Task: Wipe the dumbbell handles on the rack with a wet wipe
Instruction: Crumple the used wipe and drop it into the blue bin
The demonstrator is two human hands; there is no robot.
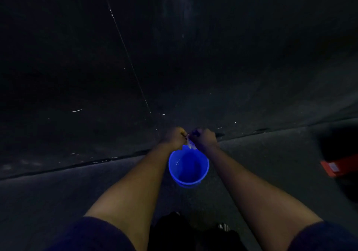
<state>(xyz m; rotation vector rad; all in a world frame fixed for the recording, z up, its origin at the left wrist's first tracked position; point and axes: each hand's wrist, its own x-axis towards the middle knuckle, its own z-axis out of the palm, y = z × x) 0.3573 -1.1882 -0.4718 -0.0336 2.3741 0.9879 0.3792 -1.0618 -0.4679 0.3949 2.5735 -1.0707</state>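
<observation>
The scene is very dark. Both my arms reach forward over a blue bucket [201,175] that stands on the floor with water in it. My left hand [174,137] and my right hand [204,139] are fists close together just beyond the bucket's far rim. Between them they grip a pale wet wipe [190,144], a bit of which hangs down toward the water. No dumbbells or rack can be made out.
A dark wall or panel [174,56] rises ahead and meets the grey floor [77,192] along a slanting seam. A red object [337,166] lies at the right edge under a dark shape. My dark shoes show at the bottom.
</observation>
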